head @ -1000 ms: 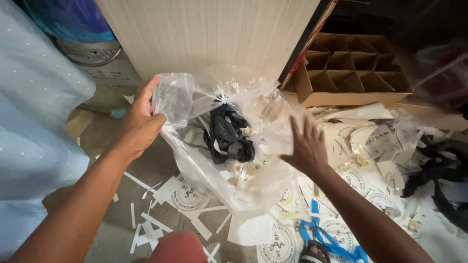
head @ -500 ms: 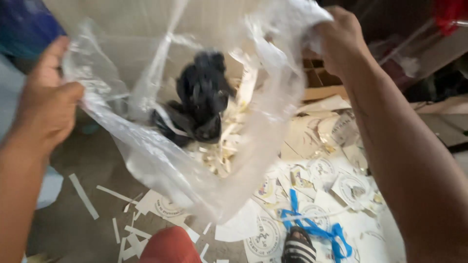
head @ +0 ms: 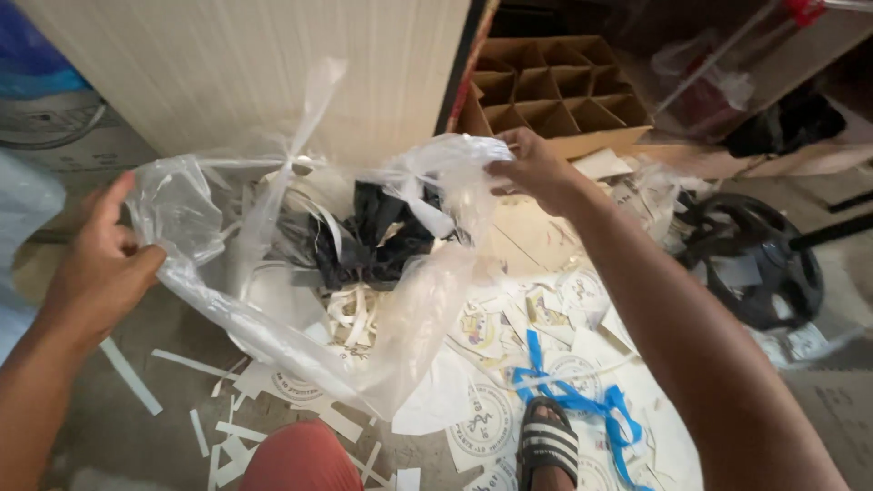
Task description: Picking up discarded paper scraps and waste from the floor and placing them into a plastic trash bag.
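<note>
Now 2 hands, left hand (head: 95,268) and right hand (head: 536,171), grip the clear bag (head: 273,300) stretched sideways, mouth up.

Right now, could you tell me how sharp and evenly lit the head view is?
Head view: sharp at the centre, soft daylight, no hard shadows; mild sheen on the clear plastic bag held by the left hand and right hand; top right corner falls dark.

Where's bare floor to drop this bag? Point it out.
Bare floor shows lower left, between the left hand and the scattered paper strips. Crowded elsewhere: printed paper sheets and blue strap around the sandalled foot, black wheel right, divided cardboard box behind the right hand.
</note>
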